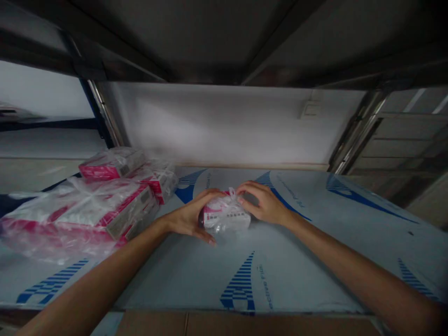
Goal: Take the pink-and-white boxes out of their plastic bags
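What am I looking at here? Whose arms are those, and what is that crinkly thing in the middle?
The picture comes from a camera worn on a person's head, so you see what they see, looking down at their own arms. The arms reach onto a shelf lined with a pale sheet printed with blue stripes. The left hand and the right hand both hold a small packet: a pink and white box wrapped in clear plastic, resting on the shelf. To the left lies a pile of bigger packs of the same kind, also in plastic. Above is the dark underside of another shelf, and behind is a white wall.
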Demonstrator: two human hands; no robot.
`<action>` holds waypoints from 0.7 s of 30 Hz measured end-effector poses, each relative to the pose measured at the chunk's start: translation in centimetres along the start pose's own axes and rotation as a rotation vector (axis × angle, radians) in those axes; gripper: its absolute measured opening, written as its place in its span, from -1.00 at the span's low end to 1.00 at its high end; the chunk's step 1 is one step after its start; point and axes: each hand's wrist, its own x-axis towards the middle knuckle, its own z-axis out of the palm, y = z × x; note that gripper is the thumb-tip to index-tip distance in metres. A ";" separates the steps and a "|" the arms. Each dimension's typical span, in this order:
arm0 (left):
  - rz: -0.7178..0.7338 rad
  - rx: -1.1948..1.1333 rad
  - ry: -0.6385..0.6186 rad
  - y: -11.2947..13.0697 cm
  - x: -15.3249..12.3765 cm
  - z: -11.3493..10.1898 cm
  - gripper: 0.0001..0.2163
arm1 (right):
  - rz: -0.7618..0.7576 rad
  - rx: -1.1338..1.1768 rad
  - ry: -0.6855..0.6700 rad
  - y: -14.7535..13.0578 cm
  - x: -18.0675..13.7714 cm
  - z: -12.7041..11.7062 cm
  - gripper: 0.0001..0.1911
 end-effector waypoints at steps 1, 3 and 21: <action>-0.010 0.008 -0.009 0.0 0.0 0.0 0.05 | -0.002 0.007 0.002 0.2 -0.2 0.6 -0.83; -0.030 0.080 0.030 0.4 0.0 0.0 -0.15 | 0.004 0.006 0.018 0.0 -0.8 1.5 -0.80; 0.069 0.183 0.434 3.6 1.1 0.2 -0.58 | 0.106 0.134 0.106 0.7 -1.5 -0.8 -0.58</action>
